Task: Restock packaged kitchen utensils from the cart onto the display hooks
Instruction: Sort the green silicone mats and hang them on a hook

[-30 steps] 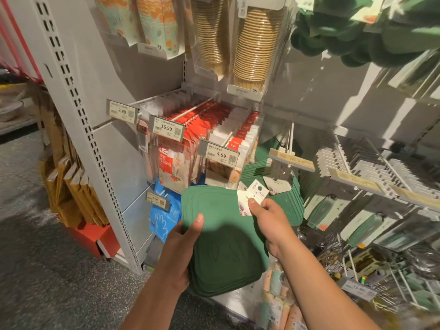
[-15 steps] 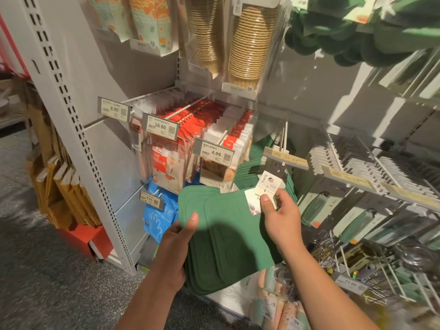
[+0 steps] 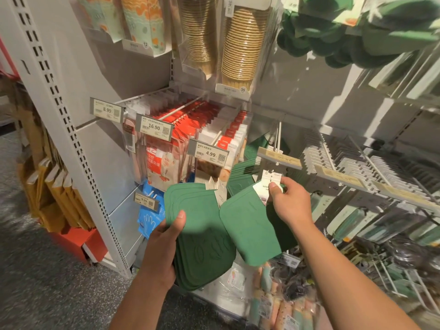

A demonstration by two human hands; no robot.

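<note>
Green mats: a stack of flat, dark green mats [image 3: 202, 246] with rounded corners and embossed lines rests in the left hand; they look soft and flexible, probably silicone.
Left hand: the left hand [image 3: 164, 244] cradles the stack from below, thumb pressed across the top face, fingers hidden underneath. This grip likely keeps the pile square while one piece is taken off.
Single mat: one green mat [image 3: 247, 229] hangs apart from the stack, tilted, its lower corner overlapping the pile's right edge.
Right hand: the right hand [image 3: 290, 203] pinches the white card header [image 3: 270, 184] at the mat's top corner between thumb and fingers. Holding the card rather than the mat seems meant to aim its hang hole.
Target hook: the white peg [image 3: 277, 136] with a tan label strip [image 3: 281, 158] sits just above the card; matching green mats [image 3: 245, 167] already hang behind it, so this is probably the right hook.
Neighbours: red-and-white packets [image 3: 190, 125] on hooks to the left, with price tags [image 3: 154, 127]; stacked paper cups [image 3: 242, 55] in clear sleeves above.
Cart: not in view.
Risk: the thin card could bend if pushed off-line.
</note>
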